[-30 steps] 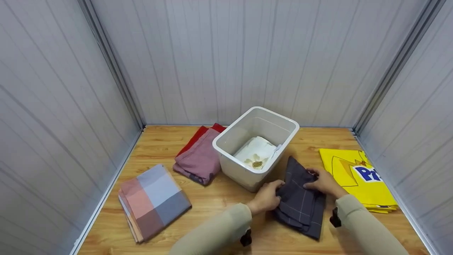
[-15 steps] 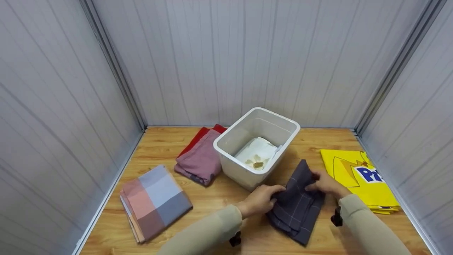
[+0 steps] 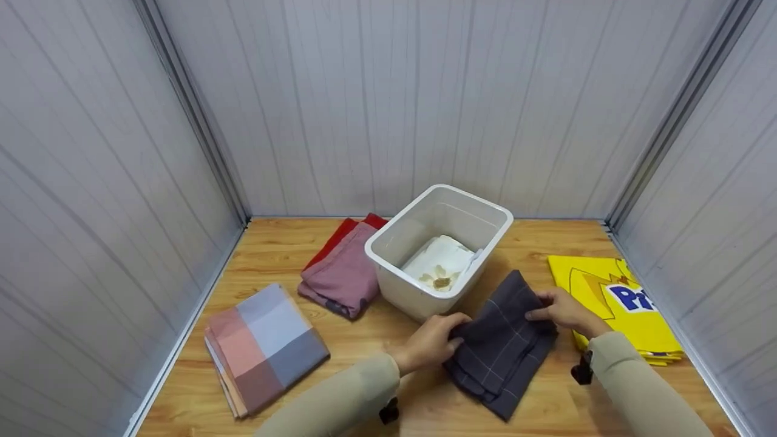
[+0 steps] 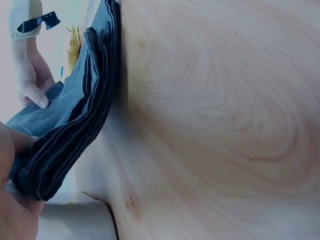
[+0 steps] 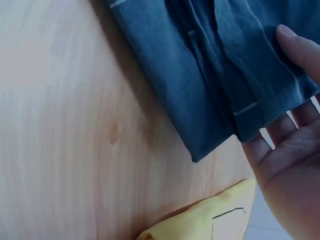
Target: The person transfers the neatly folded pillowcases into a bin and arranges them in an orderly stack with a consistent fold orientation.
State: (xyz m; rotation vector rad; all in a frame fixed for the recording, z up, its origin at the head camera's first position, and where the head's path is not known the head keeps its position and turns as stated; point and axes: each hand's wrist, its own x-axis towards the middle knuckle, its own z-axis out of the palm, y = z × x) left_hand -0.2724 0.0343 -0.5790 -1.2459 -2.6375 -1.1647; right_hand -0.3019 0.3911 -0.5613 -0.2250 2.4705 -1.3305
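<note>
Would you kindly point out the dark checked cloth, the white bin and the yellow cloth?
dark checked cloth (image 3: 498, 346), head view, middle of its folded top face.
white bin (image 3: 388, 262), head view, near left rim.
yellow cloth (image 3: 592, 285), head view, plain yellow part left of the print.

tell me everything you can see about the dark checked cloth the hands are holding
The dark checked cloth is charcoal grey fabric with thin pale grid lines, folded into several layers. It lies on the wooden table, one corner near the white bin, partly raised at the gripped edges. The left hand grips its left edge, the right hand pinches its right edge beside the yellow cloth.
</note>
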